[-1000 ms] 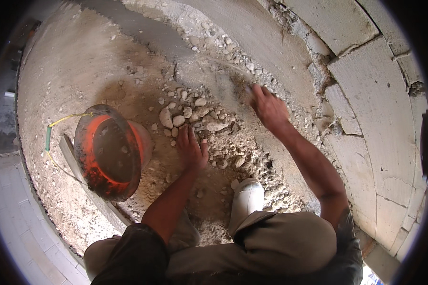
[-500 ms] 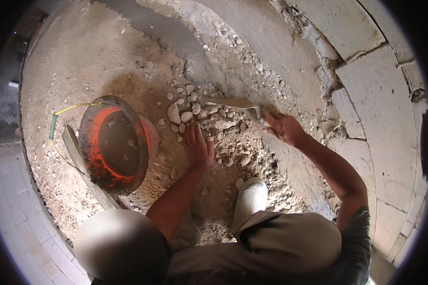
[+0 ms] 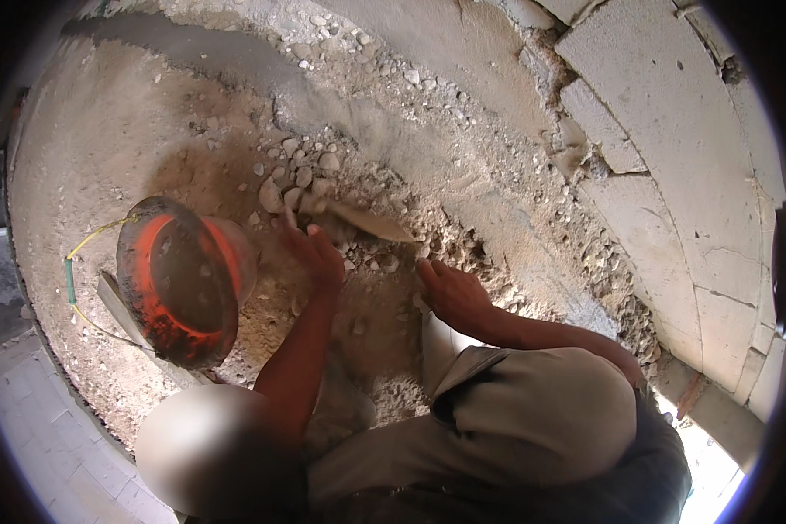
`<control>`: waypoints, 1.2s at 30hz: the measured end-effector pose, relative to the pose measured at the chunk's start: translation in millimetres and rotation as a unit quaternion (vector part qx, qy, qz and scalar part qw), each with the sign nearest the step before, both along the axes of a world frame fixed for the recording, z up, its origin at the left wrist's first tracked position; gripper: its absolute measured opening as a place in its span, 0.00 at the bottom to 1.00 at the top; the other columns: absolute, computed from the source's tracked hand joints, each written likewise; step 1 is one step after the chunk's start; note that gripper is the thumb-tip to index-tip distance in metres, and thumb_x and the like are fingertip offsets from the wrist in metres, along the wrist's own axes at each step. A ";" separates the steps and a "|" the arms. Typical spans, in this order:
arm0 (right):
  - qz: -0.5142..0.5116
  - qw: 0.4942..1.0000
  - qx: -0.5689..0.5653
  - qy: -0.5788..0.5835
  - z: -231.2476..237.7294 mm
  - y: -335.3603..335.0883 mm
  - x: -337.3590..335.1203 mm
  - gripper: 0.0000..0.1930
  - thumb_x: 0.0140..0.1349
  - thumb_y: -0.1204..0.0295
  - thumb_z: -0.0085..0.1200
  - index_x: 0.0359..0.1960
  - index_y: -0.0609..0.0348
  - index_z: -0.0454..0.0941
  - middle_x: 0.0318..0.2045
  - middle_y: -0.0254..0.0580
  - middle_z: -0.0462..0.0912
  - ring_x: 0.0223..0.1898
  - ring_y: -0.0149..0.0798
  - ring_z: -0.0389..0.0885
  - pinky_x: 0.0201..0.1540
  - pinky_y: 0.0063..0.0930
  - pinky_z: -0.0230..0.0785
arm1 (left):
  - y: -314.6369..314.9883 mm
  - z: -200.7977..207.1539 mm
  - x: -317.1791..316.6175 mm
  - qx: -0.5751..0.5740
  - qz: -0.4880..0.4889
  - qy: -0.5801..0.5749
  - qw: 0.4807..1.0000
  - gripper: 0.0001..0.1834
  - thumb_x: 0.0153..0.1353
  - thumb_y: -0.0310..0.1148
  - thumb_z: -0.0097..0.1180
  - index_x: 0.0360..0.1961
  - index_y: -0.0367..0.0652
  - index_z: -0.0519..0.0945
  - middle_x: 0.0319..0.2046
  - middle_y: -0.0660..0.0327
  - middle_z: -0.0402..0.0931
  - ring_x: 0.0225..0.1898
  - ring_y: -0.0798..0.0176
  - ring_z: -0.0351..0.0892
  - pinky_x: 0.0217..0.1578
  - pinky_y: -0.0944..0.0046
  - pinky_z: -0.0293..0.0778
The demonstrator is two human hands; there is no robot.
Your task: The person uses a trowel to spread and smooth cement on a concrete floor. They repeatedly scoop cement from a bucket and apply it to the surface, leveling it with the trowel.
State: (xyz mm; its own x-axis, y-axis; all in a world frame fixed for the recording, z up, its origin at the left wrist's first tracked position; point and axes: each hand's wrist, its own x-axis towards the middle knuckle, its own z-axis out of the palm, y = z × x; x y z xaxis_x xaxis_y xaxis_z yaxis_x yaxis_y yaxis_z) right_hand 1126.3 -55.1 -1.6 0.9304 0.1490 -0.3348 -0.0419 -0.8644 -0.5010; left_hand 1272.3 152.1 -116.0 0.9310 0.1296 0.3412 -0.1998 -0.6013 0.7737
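Observation:
My right hand (image 3: 452, 293) is closed around the handle of a trowel, right of centre. The trowel's blade (image 3: 371, 224) points left over loose pale stones, close to my left hand, and its tip end is blurred. My left hand (image 3: 314, 255) lies at the near edge of the stones (image 3: 301, 166), fingers stretched forward and thumb apart, with nothing visible in it. Left of that hand, an orange bucket (image 3: 153, 249) with a dirty dark rim leans over, its mouth toward me. Grey residue coats its inside, and a yellow wire handle with a green grip (image 3: 70, 281) hangs out.
A wooden plank (image 3: 118, 306) lies beside the bucket. Rough, stony ground and rubble (image 3: 585, 258) run along a wall of pale blocks (image 3: 655, 231) at the right. A grey mortar-like strip (image 3: 201, 51) crosses the far ground. My knee (image 3: 533, 419) is at the lower right.
My right hand has brought the trowel nearer and to the left, beside my left hand. The left hand's fingers have lifted from lying flat by the stones. The whole view has shifted.

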 end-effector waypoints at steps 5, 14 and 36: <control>0.027 0.999 -0.026 0.000 31.5 -7.9 44.2 0.14 0.70 0.63 0.48 0.51 0.54 0.63 0.40 0.48 0.77 0.30 0.46 0.83 0.24 0.42 0.77 | 13.4 31.5 22.7 -0.009 0.053 -0.011 0.999 0.32 0.75 0.44 0.39 0.69 0.27 0.58 0.66 0.34 0.58 0.67 0.34 0.58 0.67 0.39 0.52; 0.063 0.990 -0.096 -0.081 -10.3 2.4 131.6 0.21 0.72 0.66 0.46 0.62 0.55 0.59 0.41 0.52 0.80 0.28 0.50 0.84 0.25 0.41 0.79 | 30.0 25.5 28.7 0.042 0.047 0.044 0.997 0.31 0.74 0.45 0.37 0.69 0.30 0.61 0.68 0.36 0.58 0.69 0.34 0.55 0.67 0.39 0.51; 0.026 0.981 -0.066 0.178 41.4 -70.3 -16.2 0.16 0.71 0.58 0.48 0.51 0.53 0.67 0.39 0.47 0.82 0.36 0.55 0.84 0.36 0.50 0.78 | 44.2 -0.1 75.3 0.262 -0.057 0.055 0.962 0.35 0.64 0.46 0.56 0.68 0.40 0.66 0.70 0.40 0.54 0.70 0.35 0.54 0.66 0.37 0.53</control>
